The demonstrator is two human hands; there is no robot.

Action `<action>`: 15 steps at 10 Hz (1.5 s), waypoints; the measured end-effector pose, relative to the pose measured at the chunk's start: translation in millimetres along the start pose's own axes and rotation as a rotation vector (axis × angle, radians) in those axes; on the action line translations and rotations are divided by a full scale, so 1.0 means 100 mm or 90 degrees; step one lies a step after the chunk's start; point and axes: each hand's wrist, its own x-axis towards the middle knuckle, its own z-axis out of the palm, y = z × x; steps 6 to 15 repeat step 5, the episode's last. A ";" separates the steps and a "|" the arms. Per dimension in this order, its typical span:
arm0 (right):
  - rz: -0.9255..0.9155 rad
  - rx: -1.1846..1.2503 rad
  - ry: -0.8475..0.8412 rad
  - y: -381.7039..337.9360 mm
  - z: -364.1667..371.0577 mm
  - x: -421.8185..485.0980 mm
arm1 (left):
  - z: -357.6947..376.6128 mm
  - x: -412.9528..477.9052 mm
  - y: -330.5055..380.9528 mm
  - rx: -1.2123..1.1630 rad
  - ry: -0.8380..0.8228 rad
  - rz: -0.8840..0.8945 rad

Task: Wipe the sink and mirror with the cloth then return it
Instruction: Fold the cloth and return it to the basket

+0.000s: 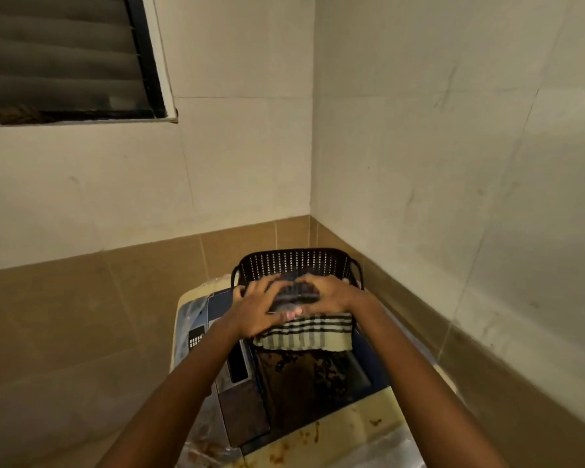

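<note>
A cream cloth with dark stripes [304, 334] hangs over the front rim of a black perforated plastic basket [298, 263]. The basket stands on top of a washing machine [321, 380] in the room's corner. My left hand [259, 307] and my right hand [328, 292] are both over the basket's front, fingers curled on the cloth's upper folded part. The piece between my hands is blurred and dark. No sink or mirror is in view.
Tiled walls meet in a corner right behind the basket, white above and brown below. A louvred window [61, 59] is at the upper left. The machine's lid has a dark glass panel and a stained cream cover [352, 430] near me.
</note>
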 end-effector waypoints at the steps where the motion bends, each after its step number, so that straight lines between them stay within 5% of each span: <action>1: -0.005 -0.175 -0.116 -0.11 0.09 -0.05 | 0.07 -0.01 -0.06 0.156 -0.055 0.058; 2: -0.011 -0.314 -0.061 -0.06 0.18 -0.03 | 0.14 0.00 -0.15 0.168 -0.023 -0.026; 5: -0.004 -0.270 0.021 -0.36 0.22 -0.26 | -0.03 -0.46 -0.05 0.113 0.056 -0.101; 15: -0.004 -0.270 0.021 -0.36 0.22 -0.26 | -0.03 -0.46 -0.05 0.113 0.056 -0.101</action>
